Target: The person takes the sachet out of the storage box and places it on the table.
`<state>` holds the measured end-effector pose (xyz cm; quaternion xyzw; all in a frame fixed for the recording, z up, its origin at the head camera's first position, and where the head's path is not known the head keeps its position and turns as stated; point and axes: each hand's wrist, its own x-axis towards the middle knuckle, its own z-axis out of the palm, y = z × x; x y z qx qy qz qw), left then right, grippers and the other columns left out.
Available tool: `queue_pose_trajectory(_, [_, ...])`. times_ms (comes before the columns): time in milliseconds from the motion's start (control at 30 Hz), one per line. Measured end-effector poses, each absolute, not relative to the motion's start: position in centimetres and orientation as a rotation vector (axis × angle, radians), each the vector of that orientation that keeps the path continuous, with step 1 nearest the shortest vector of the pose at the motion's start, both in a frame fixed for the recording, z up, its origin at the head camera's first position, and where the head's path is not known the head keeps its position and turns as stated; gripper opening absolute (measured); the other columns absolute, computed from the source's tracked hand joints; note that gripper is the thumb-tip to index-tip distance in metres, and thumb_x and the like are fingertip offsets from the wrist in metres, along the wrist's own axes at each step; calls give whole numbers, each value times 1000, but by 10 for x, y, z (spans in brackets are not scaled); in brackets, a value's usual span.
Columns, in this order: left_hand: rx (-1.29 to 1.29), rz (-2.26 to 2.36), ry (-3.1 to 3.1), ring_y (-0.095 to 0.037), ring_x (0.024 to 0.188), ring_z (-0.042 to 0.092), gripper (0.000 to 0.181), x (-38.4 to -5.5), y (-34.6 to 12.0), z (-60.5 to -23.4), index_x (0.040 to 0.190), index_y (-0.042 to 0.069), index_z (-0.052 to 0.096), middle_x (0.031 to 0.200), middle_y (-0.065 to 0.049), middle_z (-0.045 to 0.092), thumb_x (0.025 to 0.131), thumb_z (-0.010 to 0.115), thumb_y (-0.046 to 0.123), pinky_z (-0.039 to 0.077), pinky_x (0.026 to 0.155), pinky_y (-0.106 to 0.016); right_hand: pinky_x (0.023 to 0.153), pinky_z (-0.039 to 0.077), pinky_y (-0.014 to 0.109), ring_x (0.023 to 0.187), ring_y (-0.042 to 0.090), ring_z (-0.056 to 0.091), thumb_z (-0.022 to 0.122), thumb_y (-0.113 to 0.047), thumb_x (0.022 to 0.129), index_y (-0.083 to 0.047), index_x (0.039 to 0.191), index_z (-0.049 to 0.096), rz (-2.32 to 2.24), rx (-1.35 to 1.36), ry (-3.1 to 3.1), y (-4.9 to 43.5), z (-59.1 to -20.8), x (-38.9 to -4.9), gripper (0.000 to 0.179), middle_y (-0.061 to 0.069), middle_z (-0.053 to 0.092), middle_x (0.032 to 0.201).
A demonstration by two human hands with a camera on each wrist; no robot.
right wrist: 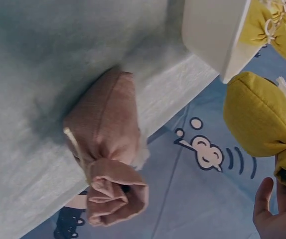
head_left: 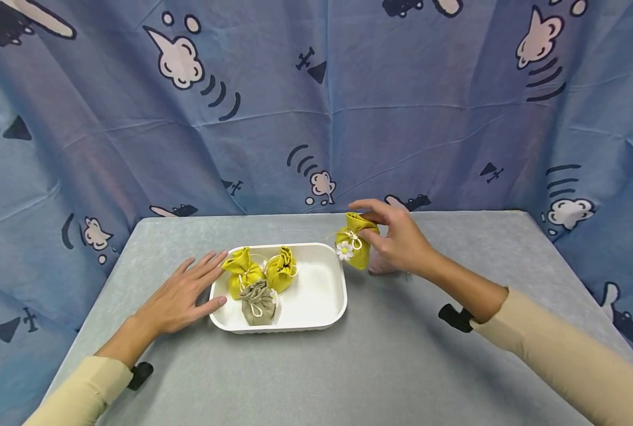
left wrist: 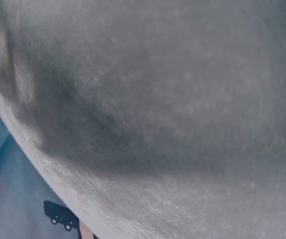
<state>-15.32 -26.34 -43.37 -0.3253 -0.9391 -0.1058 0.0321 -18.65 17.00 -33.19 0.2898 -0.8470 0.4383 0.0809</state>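
The right hand [head_left: 399,236] pinches a yellow pouch [head_left: 363,255] between thumb and fingers near its gathered neck, holding it up off the counter [head_left: 348,378], toward the far edge and just right of that edge's middle; a white daisy [head_left: 344,251] and a pale cord bow [head_left: 355,239] sit on its front. The left hand [head_left: 180,296], holding nothing, lies with its fingers spread and straight, thumb apart, at the left end of a white tray [head_left: 316,290]; whether the fingertips touch the nearest pouch I cannot tell. Behind the right hand, a dusty pink pouch [right wrist: 105,119] rests on the counter near the far edge, right of the tray, its ruffled mouth plain in the right wrist view. The tray stands left of the counter's middle, its long sides roughly along the far edge. Three pouches crowd its left half: a yellow one [head_left: 242,271] nearest the left hand, another yellow one [head_left: 281,271] to its right, and a grey-green one [head_left: 259,305] in front of them, toward the counter's near side. Both forearms wear beige sleeves [head_left: 561,349], and a black strap piece [head_left: 455,318] shows beside each cuff. Past the counter's far edge and both side edges hangs a blue cloth [head_left: 401,136] printed with cartoon clouds, planes and curved strokes.
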Motion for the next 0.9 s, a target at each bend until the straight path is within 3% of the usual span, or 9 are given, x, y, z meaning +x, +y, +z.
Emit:
queue_pose_trajectory(467, [-996, -335, -2896, -33, 147, 28, 72, -153, -264, -434, 151, 6, 42, 163, -4, 26, 96, 58, 49, 21, 114, -61, 93, 53, 49, 108, 35, 67, 66, 13, 87, -1, 130, 60, 1309, 724, -2626, 177, -361, -192, 46, 20, 69, 119])
queue_pose_trajectory(800, [-995, -335, -2901, -32, 147, 28, 72, -152, -263, -433, 151, 5, 42, 163, -4, 26, 96, 58, 49, 20, 115, -60, 90, 55, 48, 108, 34, 68, 68, 11, 87, -3, 132, 59, 1300, 697, -2671, 178, -381, -196, 48, 20, 67, 122])
queue_pose_trajectory(900, [-1001, -324, -2894, -32, 147, 28, 72, -152, -263, -433, 151, 5, 42, 163, -5, 27, 96, 58, 49, 21, 115, -60, 76, 59, 41, 98, 31, 71, 69, 7, 88, -6, 132, 60, 1218, 731, -2707, 180, -389, -196, 46, 20, 68, 120])
